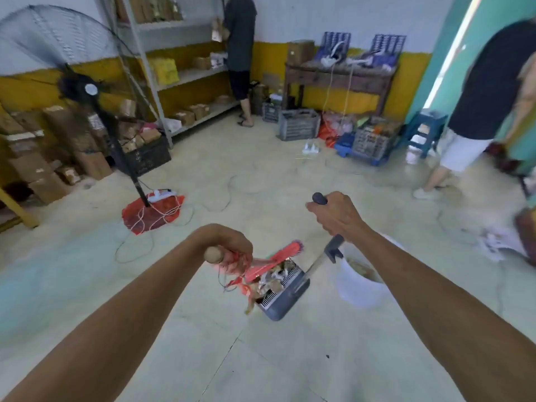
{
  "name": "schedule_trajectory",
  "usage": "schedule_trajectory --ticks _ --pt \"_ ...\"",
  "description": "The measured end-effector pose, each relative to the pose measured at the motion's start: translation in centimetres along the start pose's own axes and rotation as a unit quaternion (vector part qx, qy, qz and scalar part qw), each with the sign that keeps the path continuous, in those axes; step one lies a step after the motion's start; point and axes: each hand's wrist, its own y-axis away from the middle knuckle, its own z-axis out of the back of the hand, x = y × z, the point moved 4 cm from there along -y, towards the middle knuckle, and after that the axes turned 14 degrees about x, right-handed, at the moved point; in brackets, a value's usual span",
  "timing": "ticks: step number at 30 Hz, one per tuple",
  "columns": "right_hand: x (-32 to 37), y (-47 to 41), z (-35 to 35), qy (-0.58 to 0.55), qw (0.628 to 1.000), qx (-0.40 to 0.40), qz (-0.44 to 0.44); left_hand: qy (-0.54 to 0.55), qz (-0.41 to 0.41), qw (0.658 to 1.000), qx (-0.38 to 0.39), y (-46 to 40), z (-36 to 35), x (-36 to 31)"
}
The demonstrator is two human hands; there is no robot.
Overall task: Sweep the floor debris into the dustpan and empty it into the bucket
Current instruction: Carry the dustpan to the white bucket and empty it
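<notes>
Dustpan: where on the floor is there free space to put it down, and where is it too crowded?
Bare floor lies in front of the dustpan, between the two arms. More lies in mid-room, between the red net and the white bucket, crossed only by thin cables. The far wall is crowded: crates, boxes, the fan stand.

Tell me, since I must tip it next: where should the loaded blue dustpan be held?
By the dark grip at the top of its long upright handle, from above, as the right hand holds it. The blue dustpan hangs low beside the white plastic bucket, full of debris, so the pan is awkward to grasp.
</notes>
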Motion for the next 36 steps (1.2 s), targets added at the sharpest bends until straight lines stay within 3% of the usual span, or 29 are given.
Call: schedule_trajectory --ticks 4,8,10,16,19,25,32,36 --pt "0.0 3.6 5.3 -0.033 0.996 -0.081 -0.013 -0.059 -0.045 0.997 -0.001 1.8 0.7 -4.9" --pt "0.6 6.0 10.7 -0.038 0.988 -0.150 -0.013 -0.013 -0.045 0.995 0.091 3.3 0.1 -10.4" --pt "1.2 6.8 13.5 -0.029 0.983 -0.180 -0.002 -0.020 -0.058 0.993 0.101 4.0 0.3 -13.0" --pt "1.5 9.3 20.4 0.043 0.963 -0.266 -0.008 -0.092 -0.098 0.982 0.131 4.5 0.6 -19.8" --pt "1.9 9.4 21.7 0.162 0.941 -0.296 0.004 -0.092 -0.160 0.973 0.136 3.2 0.1 -22.0" --pt "-1.3 6.5 18.7 0.307 0.931 -0.197 -0.016 -0.072 -0.240 0.959 0.130 -4.1 2.1 -20.8" --pt "-5.8 3.4 11.5 0.419 0.897 -0.076 -0.118 0.098 -0.238 0.945 0.203 -13.7 2.7 -15.8" --pt "-6.6 2.1 9.0 0.492 0.863 -0.051 -0.102 0.213 -0.217 0.914 0.269 -16.0 3.4 -13.2"
